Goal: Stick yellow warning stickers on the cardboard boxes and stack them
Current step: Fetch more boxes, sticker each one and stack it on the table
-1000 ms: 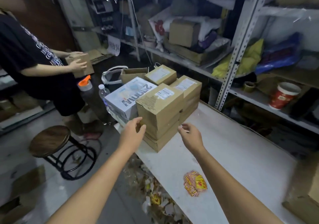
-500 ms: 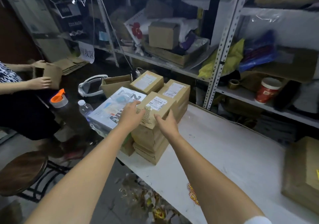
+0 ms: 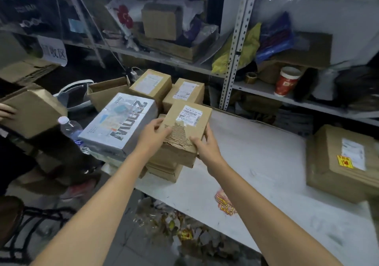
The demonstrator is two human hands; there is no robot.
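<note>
Cardboard top box [image 3: 187, 126], white shipping label on its upper face, no yellow sticker visible on it. It sits at the top of a small stack [image 3: 170, 163] at the left end of the bench [image 3: 256, 163], close to the edge. I cannot tell whether it is lifted clear or resting on the box beneath.

Grip: left hand [image 3: 152, 134] curled round the box's left edge, right hand [image 3: 205, 144] curled round its near right corner. Both hold the same box and nothing else.

Risks, as judged:
- The near part of the box's top is torn, with the corrugation exposed. The right thumb presses just beside the tear, so a hard squeeze could rip the liner further.
- The lower boxes look unevenly aligned. Dragging the top box instead of lifting it could pull them towards the edge and onto the floor, where litter [image 3: 184, 231] lies.
- The grey printed box [image 3: 121, 124] is touching or just beside the left hand, and a water bottle [image 3: 71, 130] stands beyond it. A leftward swing could knock either.
- The sticker sheet [image 3: 225, 203] lies at the bench's near edge, close to the right forearm, and a careless pull back could sweep it off.
- A sticker set on the torn patch would likely hold badly, and one set over the label would hide it.

A stickered box [image 3: 344, 159] rests well apart at the right.
</note>
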